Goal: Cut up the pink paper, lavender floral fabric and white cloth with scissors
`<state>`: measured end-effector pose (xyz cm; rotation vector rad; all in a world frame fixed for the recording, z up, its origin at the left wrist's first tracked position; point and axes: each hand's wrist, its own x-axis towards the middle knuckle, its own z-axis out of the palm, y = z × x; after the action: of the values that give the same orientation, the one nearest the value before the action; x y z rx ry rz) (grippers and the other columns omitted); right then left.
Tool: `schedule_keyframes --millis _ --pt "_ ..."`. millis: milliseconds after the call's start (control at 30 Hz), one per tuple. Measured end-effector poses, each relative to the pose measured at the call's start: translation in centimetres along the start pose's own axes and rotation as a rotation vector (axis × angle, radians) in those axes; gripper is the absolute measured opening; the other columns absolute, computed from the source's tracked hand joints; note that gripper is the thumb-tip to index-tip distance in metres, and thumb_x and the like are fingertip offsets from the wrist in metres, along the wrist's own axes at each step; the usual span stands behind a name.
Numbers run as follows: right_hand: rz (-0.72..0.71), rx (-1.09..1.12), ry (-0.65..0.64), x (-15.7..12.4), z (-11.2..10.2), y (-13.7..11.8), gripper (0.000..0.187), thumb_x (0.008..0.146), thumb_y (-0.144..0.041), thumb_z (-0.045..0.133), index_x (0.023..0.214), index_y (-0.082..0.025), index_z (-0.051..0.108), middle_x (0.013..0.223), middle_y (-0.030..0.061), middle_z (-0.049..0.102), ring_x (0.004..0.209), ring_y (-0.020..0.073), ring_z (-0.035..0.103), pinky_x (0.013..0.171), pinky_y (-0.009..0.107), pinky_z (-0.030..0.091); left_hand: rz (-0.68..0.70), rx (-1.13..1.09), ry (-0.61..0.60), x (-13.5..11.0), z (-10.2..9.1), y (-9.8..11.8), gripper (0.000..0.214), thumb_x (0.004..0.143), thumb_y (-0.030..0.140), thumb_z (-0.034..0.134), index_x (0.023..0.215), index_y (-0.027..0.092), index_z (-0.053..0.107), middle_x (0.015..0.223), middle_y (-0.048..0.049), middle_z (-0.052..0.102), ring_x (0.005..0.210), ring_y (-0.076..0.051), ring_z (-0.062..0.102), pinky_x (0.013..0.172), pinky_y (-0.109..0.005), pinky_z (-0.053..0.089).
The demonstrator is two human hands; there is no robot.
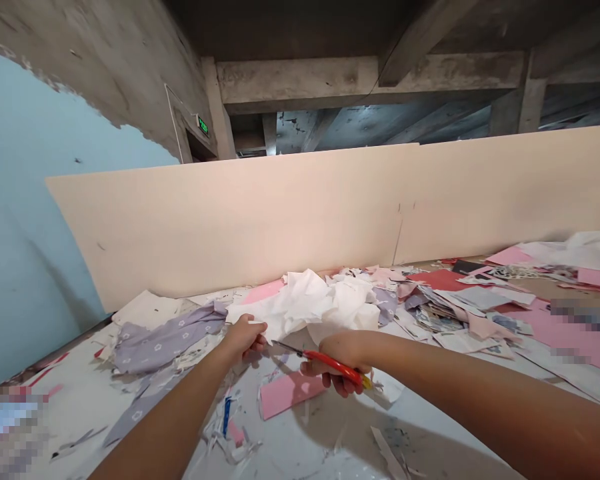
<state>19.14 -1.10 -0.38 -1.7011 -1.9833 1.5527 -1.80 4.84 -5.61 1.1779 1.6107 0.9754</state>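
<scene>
Starting at the far left, a strip of lilac flower-print fabric (pixel 167 340) lies across the scrap-strewn surface (pixel 300 433). Moving right, my left grip (pixel 245 339) is pressed together, pinching the edge of a crumpled white fabric (pixel 300 303). Right beside it, my right grip (pixel 343 363) is closed firmly around red-handled scissors (pixel 335 367), with the steel blades (pixel 287 347) pointing left and their tips just short of my left grip, below the white fabric. A pink paper sheet (pixel 291 393) lies underneath. The danger here: those tips sit so close that one careless snip could nick my left grip, and a loose pinch could let the fabric slip and drag the cut off line.
</scene>
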Motion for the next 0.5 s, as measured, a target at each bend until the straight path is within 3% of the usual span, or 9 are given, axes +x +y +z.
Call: schedule_keyframes --millis 100,300,500 --pt "0.168 -0.192 -0.154 -1.1 -0.1 0.1 0.037 0.068 -0.050 0.057 0.058 -0.015 0.048 0.042 -0.0008 0.045 0.039 0.0119 0.050 0.032 0.019 0.037 0.042 0.055 0.047 -0.1 0.2 -0.6 0.066 0.065 0.026 0.057 0.123 0.013 0.028 0.056 -0.0026 0.059 0.038 -0.014 0.052 0.030 -0.016 0.015" --pt "0.071 -0.199 -0.094 -2.0 -1.3 1.4 0.044 0.068 -0.057 0.052 0.059 -0.015 0.046 0.043 -0.0025 0.043 0.032 0.0071 0.040 0.030 0.017 0.030 0.168 0.045 0.076 -1.6 0.0 -1.0 0.060 0.065 0.025 0.053 0.121 0.018 0.032 0.056 0.0011 0.057 0.044 -0.011 0.052 0.034 -0.016 0.023" --pt "-0.120 0.031 -0.038 -2.5 -1.6 3.1 0.051 0.073 -0.066 0.037 0.058 -0.017 0.037 0.047 -0.0040 0.039 0.033 0.0052 0.033 0.031 0.019 0.032 0.164 -0.076 -0.039 -2.8 -1.7 -1.4 0.049 0.065 0.031 0.054 0.112 0.021 0.042 0.056 0.0044 0.051 0.043 -0.007 0.047 0.038 -0.016 0.026"
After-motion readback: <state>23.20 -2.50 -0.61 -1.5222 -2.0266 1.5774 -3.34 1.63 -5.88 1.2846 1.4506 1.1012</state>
